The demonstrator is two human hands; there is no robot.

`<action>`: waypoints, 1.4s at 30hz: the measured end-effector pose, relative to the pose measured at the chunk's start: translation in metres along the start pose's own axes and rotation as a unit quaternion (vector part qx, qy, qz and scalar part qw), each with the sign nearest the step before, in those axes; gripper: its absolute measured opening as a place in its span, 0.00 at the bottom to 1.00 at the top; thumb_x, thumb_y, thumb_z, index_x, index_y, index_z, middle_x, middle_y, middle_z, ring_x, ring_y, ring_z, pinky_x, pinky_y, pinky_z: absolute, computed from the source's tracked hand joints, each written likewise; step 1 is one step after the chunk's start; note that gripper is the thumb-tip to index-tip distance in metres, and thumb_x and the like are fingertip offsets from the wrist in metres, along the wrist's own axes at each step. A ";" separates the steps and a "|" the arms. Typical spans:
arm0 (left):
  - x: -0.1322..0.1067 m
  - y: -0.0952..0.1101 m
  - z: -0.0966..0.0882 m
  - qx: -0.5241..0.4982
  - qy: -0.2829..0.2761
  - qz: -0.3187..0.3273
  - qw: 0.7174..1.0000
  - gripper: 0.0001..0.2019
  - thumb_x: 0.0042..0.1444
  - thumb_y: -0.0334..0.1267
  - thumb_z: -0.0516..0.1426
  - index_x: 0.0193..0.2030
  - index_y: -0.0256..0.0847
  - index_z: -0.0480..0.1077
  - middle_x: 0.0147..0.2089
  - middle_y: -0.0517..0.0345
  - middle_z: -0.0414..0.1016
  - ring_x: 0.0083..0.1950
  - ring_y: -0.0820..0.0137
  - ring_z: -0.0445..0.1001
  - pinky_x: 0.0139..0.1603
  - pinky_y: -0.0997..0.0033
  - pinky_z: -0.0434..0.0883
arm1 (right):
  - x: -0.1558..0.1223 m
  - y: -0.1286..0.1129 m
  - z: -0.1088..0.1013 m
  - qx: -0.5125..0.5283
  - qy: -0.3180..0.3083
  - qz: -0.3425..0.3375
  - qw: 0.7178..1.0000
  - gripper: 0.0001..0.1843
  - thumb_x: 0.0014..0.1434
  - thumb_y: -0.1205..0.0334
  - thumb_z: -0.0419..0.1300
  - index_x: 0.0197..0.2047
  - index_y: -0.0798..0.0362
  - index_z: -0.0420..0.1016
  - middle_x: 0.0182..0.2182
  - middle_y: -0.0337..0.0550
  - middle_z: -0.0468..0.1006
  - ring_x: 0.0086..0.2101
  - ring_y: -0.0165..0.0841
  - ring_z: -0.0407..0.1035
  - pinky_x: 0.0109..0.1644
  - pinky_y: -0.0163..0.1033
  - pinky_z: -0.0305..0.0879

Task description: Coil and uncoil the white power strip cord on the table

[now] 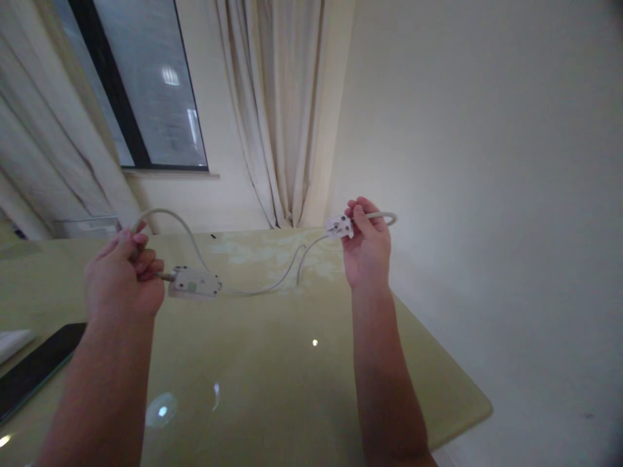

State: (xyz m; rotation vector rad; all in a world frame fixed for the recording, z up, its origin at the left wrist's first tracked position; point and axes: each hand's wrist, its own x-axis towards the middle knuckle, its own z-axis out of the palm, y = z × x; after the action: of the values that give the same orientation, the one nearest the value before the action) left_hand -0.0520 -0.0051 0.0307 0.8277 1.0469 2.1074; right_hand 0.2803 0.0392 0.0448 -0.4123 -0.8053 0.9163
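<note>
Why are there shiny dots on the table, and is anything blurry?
In the head view, bright glare spots show on the glossy table, probably lamps reflecting; also in the head view, the window has a pale glowing patch; and the head view looks soft, so tiny details on the white block beside the left hand are unclear.

prob. home rm, cream curtains (280, 97), dk-framed window (150, 84), pale wall (477, 162), glossy yellowish tbl (263, 376)

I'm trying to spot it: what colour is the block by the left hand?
The block is whitish, with a small greenish patch; head view shows it.
</note>
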 end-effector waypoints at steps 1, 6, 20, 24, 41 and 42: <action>-0.007 0.002 0.008 -0.030 0.003 -0.006 1.000 0.07 0.66 0.23 0.54 0.40 0.35 0.72 0.27 0.69 0.66 0.18 0.83 0.46 0.17 0.82 0.47 | -0.004 0.002 0.004 -0.020 -0.022 0.040 0.999 0.14 0.54 0.59 0.76 0.43 0.47 0.83 0.43 0.38 0.83 0.39 0.29 0.74 0.40 0.33 0.71; -0.041 0.008 0.039 0.019 -0.091 0.001 0.996 0.05 0.62 0.26 0.62 0.42 0.33 0.81 0.29 0.60 0.75 0.19 0.83 0.53 0.17 0.84 0.50 | -0.027 0.010 0.027 -0.112 -0.167 0.155 0.967 0.18 0.50 0.49 0.78 0.39 0.50 0.85 0.37 0.39 0.82 0.35 0.29 0.71 0.36 0.34 0.66; -0.064 0.005 0.047 0.101 -0.225 -0.001 0.969 0.18 0.54 0.44 0.72 0.49 0.37 0.83 0.33 0.55 0.78 0.20 0.81 0.55 0.17 0.80 0.50 | -0.044 0.021 0.039 -0.230 -0.196 0.054 0.952 0.24 0.59 0.37 0.72 0.40 0.52 0.83 0.23 0.32 0.64 0.24 0.26 0.56 0.26 0.35 0.53; -0.062 0.003 0.047 0.094 -0.214 0.010 0.972 0.18 0.54 0.43 0.71 0.49 0.38 0.84 0.34 0.56 0.78 0.20 0.81 0.55 0.17 0.80 0.51 | -0.041 0.030 0.036 -0.232 -0.188 0.053 0.953 0.28 0.57 0.42 0.75 0.52 0.52 0.81 0.27 0.32 0.71 0.24 0.25 0.60 0.26 0.33 0.57; -0.049 0.007 0.023 0.225 -0.222 0.195 0.929 0.19 0.59 0.41 0.70 0.58 0.52 0.84 0.49 0.53 0.87 0.51 0.60 0.83 0.61 0.57 0.76 | -0.032 0.015 0.032 -0.023 -0.284 0.171 0.943 0.27 0.62 0.55 0.57 0.63 0.47 0.77 0.59 0.49 0.83 0.35 0.32 0.82 0.19 0.28 0.57; -0.047 0.007 0.022 0.272 -0.184 0.251 0.910 0.17 0.61 0.42 0.69 0.57 0.53 0.85 0.46 0.54 0.86 0.49 0.60 0.82 0.63 0.55 0.74 | -0.030 0.014 0.030 0.001 -0.301 0.177 0.937 0.28 0.61 0.56 0.58 0.64 0.46 0.76 0.63 0.49 0.81 0.39 0.33 0.83 0.21 0.28 0.60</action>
State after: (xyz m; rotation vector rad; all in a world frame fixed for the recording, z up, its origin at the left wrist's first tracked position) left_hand -0.0090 -0.0345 0.0357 1.8605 1.3272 1.9280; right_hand 0.2395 0.0213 0.0420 -0.2763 -1.3161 1.4133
